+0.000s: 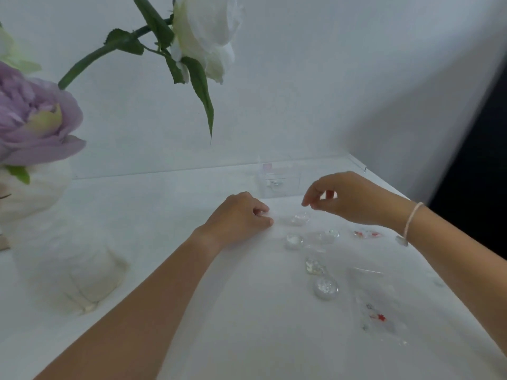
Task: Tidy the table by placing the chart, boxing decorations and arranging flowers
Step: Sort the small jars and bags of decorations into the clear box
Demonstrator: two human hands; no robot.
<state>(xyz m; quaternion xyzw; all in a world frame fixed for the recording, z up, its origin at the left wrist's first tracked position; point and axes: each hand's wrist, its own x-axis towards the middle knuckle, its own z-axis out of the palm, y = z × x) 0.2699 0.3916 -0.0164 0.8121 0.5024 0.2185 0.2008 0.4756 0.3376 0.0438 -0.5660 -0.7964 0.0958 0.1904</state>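
Several clear glass decorations lie on the white table: one between my hands, a round one, a glittery round one and one with red specks. A clear plastic box stands at the back with a small piece inside. My left hand rests on the table with its fingers curled, and nothing shows in it. My right hand hovers just above the decoration between my hands, thumb and forefinger apart, empty. A purple flower and a white flower stand at the left.
A white vase holds the flowers at the far left. A white fuzzy bundle lies in front of it. A clear plastic bag with red bits lies at the right. A white wall backs the table, with a dark gap at the right.
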